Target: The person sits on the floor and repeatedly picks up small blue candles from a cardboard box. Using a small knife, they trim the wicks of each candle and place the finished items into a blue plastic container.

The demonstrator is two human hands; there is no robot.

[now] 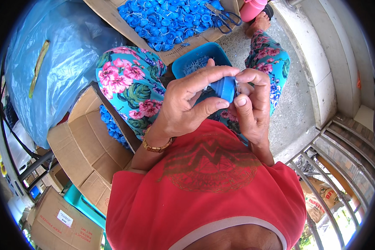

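Observation:
My left hand (187, 102) and my right hand (252, 104) meet over my lap, both closed around a small blue plastic cap (224, 88). The left thumb presses the cap's lower side and its fingers wrap over the top. My right thumb and fingertips pinch at the cap's right edge, where a small pale piece shows. Just beyond the hands sits a teal plastic tub (198, 58) holding thin pale bits. A gold bracelet (156, 146) circles my left wrist.
A flat cardboard tray (177, 46) heaped with several blue caps (166, 18) lies ahead, with scissors (226, 18) on it. An open cardboard box (85, 146) with more blue caps stands at my left. A blue plastic sack (58, 58) sits at far left, a metal railing (342, 166) at right.

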